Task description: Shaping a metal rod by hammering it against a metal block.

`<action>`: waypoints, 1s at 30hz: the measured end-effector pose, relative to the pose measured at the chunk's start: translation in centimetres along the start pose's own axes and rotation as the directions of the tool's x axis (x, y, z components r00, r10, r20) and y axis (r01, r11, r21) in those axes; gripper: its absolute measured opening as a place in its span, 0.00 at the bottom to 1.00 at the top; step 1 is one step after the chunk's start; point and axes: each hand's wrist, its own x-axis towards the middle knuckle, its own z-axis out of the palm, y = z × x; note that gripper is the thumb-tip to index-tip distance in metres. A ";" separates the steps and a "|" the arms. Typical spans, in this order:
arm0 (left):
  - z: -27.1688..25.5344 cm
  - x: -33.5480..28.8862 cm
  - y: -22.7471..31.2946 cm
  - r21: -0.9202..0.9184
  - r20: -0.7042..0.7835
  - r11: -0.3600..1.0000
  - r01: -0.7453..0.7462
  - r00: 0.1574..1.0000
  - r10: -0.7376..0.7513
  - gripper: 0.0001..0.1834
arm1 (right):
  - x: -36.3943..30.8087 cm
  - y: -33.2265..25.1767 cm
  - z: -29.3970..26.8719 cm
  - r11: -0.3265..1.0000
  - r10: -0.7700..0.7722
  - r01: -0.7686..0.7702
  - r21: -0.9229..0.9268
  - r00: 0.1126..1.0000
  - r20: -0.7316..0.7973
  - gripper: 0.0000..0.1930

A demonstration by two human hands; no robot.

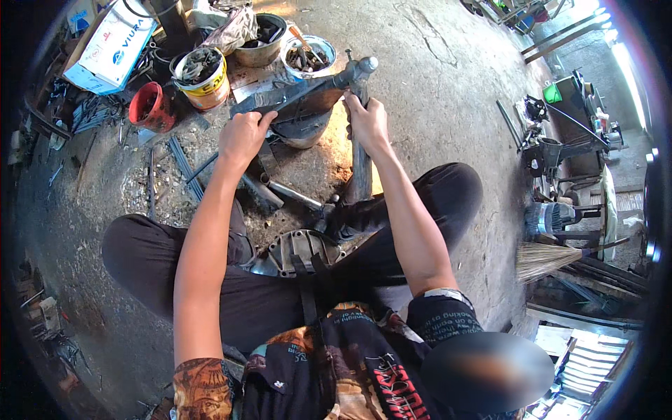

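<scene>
My left hand [243,138] is closed around a thin metal rod [201,169]. The rod slants up past my fingers and lies along a dark, worn steel block [301,94] standing in front of me. My right hand [369,126] is wrapped around the handle of a hammer, just below its head. The rounded hammer head [362,68] is at the right end of the block, touching it or just above it. A thick upright bar [361,175] runs down below my right hand; whether it is the hammer's handle I cannot tell.
Between my crossed legs lies a ribbed metal casting [297,252], with metal tubes [294,193] just beyond. Farther left stand a red bucket [151,108], a yellow bucket [203,80], a white bucket [308,59] of scrap and a cardboard box [115,49]. A broom [549,261] lies right.
</scene>
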 end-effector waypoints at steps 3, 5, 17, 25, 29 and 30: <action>-0.2 0.1 0.0 0.017 0.013 1.000 0.013 1.000 -0.013 0.31 | -0.1 -0.6 0.5 0.995 -0.059 0.058 -0.083 0.998 -0.015 0.25; -0.3 0.2 0.0 0.014 0.042 1.000 0.020 0.999 -0.020 0.31 | 0.1 -0.5 0.9 0.978 -0.190 0.183 -0.105 0.980 -0.063 0.25; -1.2 1.4 -0.5 -0.051 0.113 0.999 0.013 0.994 -0.007 0.32 | -1.6 -4.4 -1.4 0.932 -0.353 0.337 -0.135 0.927 -0.126 0.17; -1.1 1.5 -0.4 -0.015 0.183 0.997 0.081 0.980 -0.077 0.32 | -2.1 -3.1 1.3 0.814 -0.550 0.483 -0.323 0.820 -0.158 0.20; -1.6 1.1 0.0 0.016 0.191 0.998 0.059 0.980 -0.061 0.33 | -0.1 -0.2 1.3 0.984 -0.083 0.082 -0.155 0.997 -0.001 0.26; -1.6 1.1 0.0 -0.005 0.210 0.997 0.077 0.975 -0.074 0.33 | 0.1 0.3 0.7 0.993 -0.089 0.090 -0.082 0.996 0.012 0.26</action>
